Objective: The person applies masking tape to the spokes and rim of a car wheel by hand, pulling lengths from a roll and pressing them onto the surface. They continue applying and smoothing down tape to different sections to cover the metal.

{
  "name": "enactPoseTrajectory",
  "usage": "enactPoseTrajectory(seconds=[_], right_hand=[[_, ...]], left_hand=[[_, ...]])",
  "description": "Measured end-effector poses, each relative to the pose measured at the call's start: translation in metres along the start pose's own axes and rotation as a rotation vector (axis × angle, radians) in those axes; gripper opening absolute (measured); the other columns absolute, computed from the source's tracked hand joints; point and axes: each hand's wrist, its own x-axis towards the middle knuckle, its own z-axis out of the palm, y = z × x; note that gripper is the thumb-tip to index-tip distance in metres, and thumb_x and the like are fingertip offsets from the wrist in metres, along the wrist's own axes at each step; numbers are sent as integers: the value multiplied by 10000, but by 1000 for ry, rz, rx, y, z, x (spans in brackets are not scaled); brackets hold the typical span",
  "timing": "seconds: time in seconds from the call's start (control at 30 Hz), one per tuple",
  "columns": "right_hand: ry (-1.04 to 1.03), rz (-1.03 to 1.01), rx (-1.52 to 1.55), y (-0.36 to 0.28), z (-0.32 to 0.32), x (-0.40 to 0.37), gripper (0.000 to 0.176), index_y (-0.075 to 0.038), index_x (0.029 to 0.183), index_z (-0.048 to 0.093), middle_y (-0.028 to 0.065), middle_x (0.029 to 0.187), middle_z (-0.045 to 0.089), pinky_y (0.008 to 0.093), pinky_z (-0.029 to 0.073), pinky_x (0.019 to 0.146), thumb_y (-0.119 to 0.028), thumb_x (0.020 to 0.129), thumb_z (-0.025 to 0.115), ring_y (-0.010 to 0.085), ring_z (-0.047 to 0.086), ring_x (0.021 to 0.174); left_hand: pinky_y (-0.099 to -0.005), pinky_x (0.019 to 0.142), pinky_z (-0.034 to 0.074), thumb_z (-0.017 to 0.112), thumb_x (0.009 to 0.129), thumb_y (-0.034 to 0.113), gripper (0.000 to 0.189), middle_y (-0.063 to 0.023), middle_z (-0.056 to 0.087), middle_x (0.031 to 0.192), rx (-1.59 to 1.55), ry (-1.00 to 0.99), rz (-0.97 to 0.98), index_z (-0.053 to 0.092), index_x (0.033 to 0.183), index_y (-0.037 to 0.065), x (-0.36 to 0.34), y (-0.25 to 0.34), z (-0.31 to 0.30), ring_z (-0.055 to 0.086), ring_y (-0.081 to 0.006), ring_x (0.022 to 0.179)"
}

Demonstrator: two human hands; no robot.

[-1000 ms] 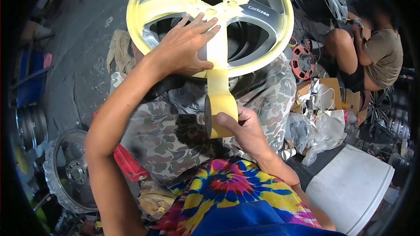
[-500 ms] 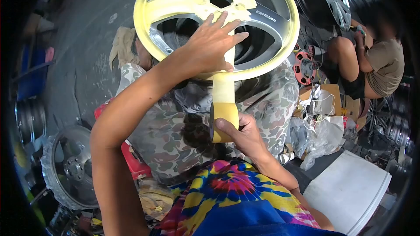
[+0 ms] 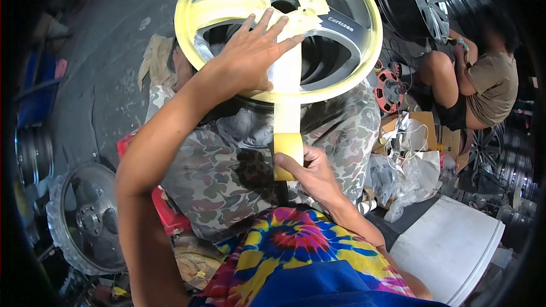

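A car wheel (image 3: 344, 68) lies face up over my knees, its rim and most spokes covered in yellow masking tape; one dark spoke (image 3: 341, 25) shows the word "Carlsson". My left hand (image 3: 250, 59) rests with fingers spread on the taped lower spoke, near the hub. From that spoke a strip of tape (image 3: 287, 116) runs down past the rim to a yellow tape roll (image 3: 289, 156). My right hand (image 3: 310, 173) grips the roll, thumb on its front face.
A person (image 3: 483, 79) sits at the right beside another wheel (image 3: 426, 3). Nearer are a red reel (image 3: 389, 91), a cardboard box (image 3: 424, 119) with plastic bags, and a white panel (image 3: 449, 247). At the left lies a plastic-wrapped wheel (image 3: 88, 219).
My left hand has slid left on the spoke, uncovering more of the tape strip. The roll in my right hand has turned slightly, and the whole view has shifted a little.
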Motion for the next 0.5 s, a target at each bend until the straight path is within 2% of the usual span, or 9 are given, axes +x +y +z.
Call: enactPoseTrajectory(seconds=[0.03,0.1,0.13,0.2,0.23,0.33,0.4,0.43,0.5], right_hand=[[1,0,3,2,0,1,196,-2,1012,776,-43,879,710,231,481,710,-195,977,777,23,579,800],[2,-68,-50,7,-1,3,228,4,1000,775,-41,862,708,233,485,706,-221,971,787,23,582,798],[4,-65,-46,10,-1,4,228,4,1000,775,-41,862,708,233,485,706,-221,971,787,23,582,798],[-9,-99,-82,13,-3,7,254,0,989,777,-37,846,708,229,480,694,-254,986,769,20,577,783],[-12,-96,-82,14,-3,8,254,0,989,777,-37,846,708,229,480,694,-254,986,769,20,577,783],[4,-24,-28,20,-5,12,301,-8,953,769,-54,785,675,228,456,655,-303,1005,746,14,556,744],[56,64,0,31,-7,20,344,-20,885,756,-73,714,622,241,399,579,-336,1017,727,17,504,650],[55,63,-2,33,-7,22,344,-20,885,756,-73,714,622,241,399,579,-336,1017,727,17,504,650],[77,56,-80,34,-8,24,363,-33,827,741,-82,672,580,251,332,515,-339,1022,722,17,444,577]], left_hand=[[-538,1218,331,866,745,238,890,-206,451,1593,0,-2,3,497,1549,150,-3,-1,-4,369,-425,1508],[-465,1053,469,767,820,128,462,-151,668,1253,-410,57,81,707,1275,83,-7,-3,-12,596,-350,1233],[-465,1053,469,767,820,128,462,-151,668,1253,-412,52,82,707,1275,83,-11,0,-9,596,-350,1233],[-441,910,499,682,861,69,177,-121,659,953,-571,82,141,760,1018,44,-18,6,-2,618,-318,979],[-429,909,506,662,885,98,153,-127,661,929,-598,-15,103,760,986,37,-19,9,0,614,-319,987],[-429,909,504,655,897,130,171,-126,662,943,-646,-89,86,759,993,34,-23,18,2,614,-318,985],[-432,910,503,660,897,137,176,-126,662,943,-610,-114,91,760,998,33,-23,17,-1,614,-321,986],[-434,911,501,665,897,145,182,-125,661,944,-573,-135,101,761,1004,33,-23,17,-2,614,-323,987],[-425,920,500,680,890,147,176,-124,670,963,-577,-183,88,764,993,32,-19,9,-1,617,-321,1015]])
